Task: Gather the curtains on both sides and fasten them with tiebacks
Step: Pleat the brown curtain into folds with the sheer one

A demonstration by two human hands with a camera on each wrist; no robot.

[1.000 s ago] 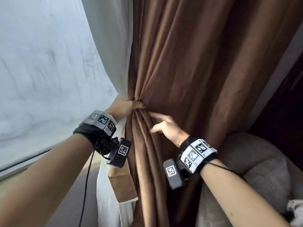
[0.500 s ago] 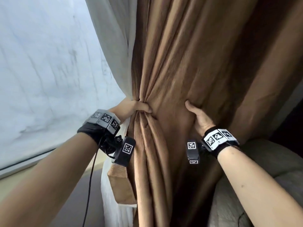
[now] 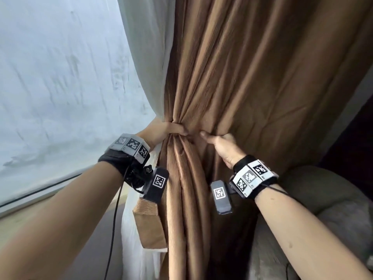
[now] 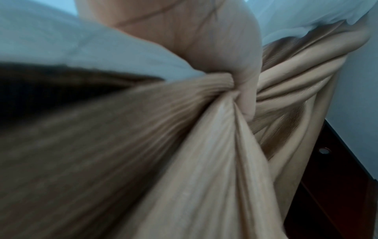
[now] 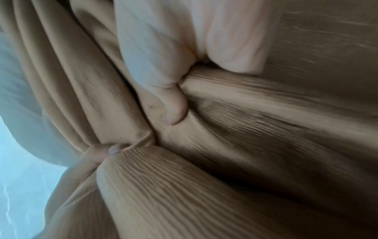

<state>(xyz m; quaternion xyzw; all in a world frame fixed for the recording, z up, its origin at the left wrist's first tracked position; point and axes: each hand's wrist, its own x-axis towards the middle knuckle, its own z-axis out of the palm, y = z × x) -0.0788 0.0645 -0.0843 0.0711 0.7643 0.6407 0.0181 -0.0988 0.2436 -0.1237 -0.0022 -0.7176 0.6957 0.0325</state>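
A brown ribbed curtain (image 3: 232, 77) hangs in the middle, with a white sheer curtain (image 3: 149, 57) behind its left edge. My left hand (image 3: 163, 131) grips the bunched brown folds from the left, thumb across the front. My right hand (image 3: 220, 142) holds a further fold from the right, thumb in front and fingers tucked behind the cloth. In the left wrist view the gathered curtain (image 4: 204, 97) pinches together under my thumb. In the right wrist view my right thumb (image 5: 174, 110) presses into the folds. A brown fabric tieback (image 3: 149, 225) hangs below my left wrist.
A frosted window pane (image 3: 60, 87) fills the left, with its sill (image 3: 30, 207) below. A grey upholstered chair (image 3: 323, 209) stands at the lower right, close behind my right forearm. A dark wall strip (image 3: 355, 138) lies beyond the curtain's right edge.
My right hand slid left along the curtain, gathering cloth toward my left hand, and now sits almost thumb to thumb with it. My left hand kept its grip in place.
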